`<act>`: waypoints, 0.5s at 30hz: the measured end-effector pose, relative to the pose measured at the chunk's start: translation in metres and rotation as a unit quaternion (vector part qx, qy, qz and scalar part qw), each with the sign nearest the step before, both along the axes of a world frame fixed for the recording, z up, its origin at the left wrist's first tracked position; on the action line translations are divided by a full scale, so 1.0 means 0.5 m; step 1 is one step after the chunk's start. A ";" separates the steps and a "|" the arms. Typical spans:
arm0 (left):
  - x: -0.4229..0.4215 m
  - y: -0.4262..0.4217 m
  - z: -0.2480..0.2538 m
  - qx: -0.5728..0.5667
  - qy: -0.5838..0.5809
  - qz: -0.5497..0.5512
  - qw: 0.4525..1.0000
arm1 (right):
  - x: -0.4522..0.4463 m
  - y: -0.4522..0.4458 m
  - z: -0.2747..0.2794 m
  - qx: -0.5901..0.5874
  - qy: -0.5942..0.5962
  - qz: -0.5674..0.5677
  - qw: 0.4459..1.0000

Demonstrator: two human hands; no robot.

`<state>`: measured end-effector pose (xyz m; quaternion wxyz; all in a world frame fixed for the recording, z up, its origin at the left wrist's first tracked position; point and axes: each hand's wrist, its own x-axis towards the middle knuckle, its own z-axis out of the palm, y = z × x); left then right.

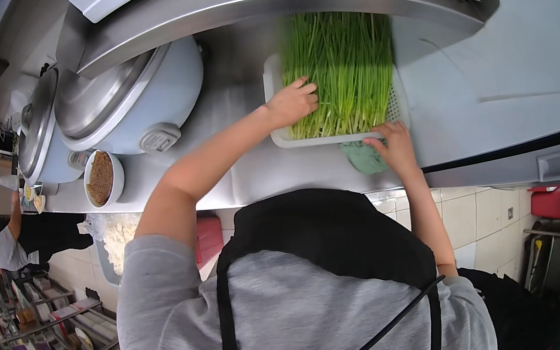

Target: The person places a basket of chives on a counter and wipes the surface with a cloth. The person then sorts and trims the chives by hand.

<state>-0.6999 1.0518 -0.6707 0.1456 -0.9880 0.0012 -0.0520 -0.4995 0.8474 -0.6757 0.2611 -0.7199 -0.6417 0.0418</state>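
I see the green stalks point(340, 70) inside the white basket point(314, 141). At its left, the left hand point(293, 102) touches them, its grip I cannot tell; at its near-right rim, the right hand point(396, 147) rests spread.

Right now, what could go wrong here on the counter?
Some green stalks might slide out of the white basket if the left hand, at their side, pushes hard. The bowl of brown bits sits near the counter edge, so the left elbow could bump it. The green cloth by the right hand might get dragged.
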 end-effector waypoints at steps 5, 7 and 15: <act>0.027 0.014 0.005 0.137 0.156 -0.005 0.978 | -0.004 -0.009 -0.022 0.040 -0.027 -0.007 0.999; 0.031 0.005 0.056 0.146 0.143 -0.050 0.978 | -0.008 -0.010 -0.021 0.047 -0.031 -0.010 0.998; 0.041 0.002 0.083 0.105 0.158 -0.033 0.981 | -0.011 -0.010 -0.016 0.050 -0.032 -0.005 0.998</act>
